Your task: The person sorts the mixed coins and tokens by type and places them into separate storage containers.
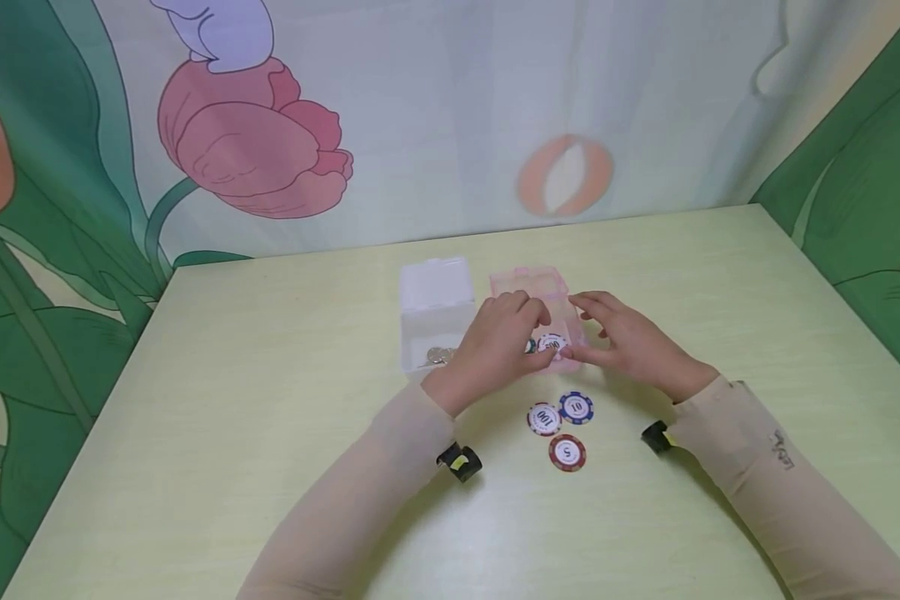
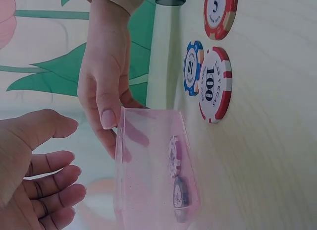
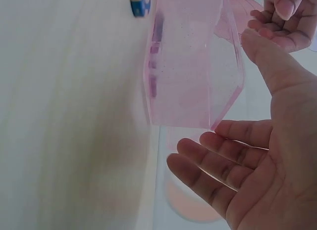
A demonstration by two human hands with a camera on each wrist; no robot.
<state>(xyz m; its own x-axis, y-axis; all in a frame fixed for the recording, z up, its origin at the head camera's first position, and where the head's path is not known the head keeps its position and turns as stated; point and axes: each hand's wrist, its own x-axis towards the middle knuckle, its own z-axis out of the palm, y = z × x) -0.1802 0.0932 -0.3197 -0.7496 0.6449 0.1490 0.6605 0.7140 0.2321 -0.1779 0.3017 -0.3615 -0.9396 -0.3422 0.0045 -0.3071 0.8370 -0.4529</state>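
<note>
A pink see-through box [image 1: 576, 325] with its lid raised holds a white chip marked with a number [image 1: 552, 342] and a darker chip [image 2: 180, 193]. My right hand [image 1: 637, 343] spans the right side of this box, its thumb at the near rim and its index fingertip at the far corner. Over the left of the box hovers my left hand [image 1: 498, 337], fingers loosely curled with nothing between them. On the table in front lie three poker chips: a white and red 100 [image 1: 544, 419], a blue 10 [image 1: 577, 407] and a red 5 [image 1: 567, 452].
Left of the pink box stands a white translucent box [image 1: 414, 333], its lid raised, with silver coins [image 1: 439, 355] inside; my left hand partly hides it. The pale table [image 1: 270, 433] ends at a printed curtain [image 1: 435, 125] behind.
</note>
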